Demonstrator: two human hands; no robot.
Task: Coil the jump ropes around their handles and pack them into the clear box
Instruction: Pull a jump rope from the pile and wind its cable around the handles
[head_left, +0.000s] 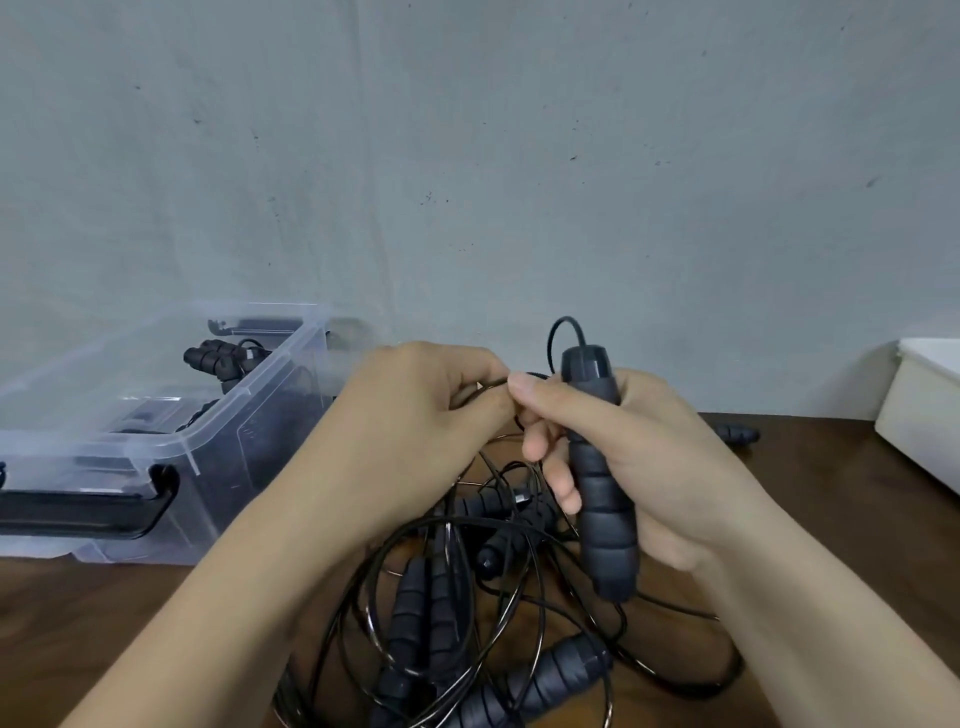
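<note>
The right hand (670, 462) had its fingers (550, 467) curled round an upright grey handle (602, 493), held above the worktop (78, 623) near the middle of the view, while the left hand (410, 415), just at its 9 o'clock, pinched a thin black cord (485, 385) between thumb and fingertips. Beneath both hands, toward 6 o'clock, lay a tangled pile of jump ropes (457, 613). The clear box (218, 441) stood at 9 o'clock with coiled ropes (218, 358) inside, and a white tub (924, 410) sat at 3 o'clock
</note>
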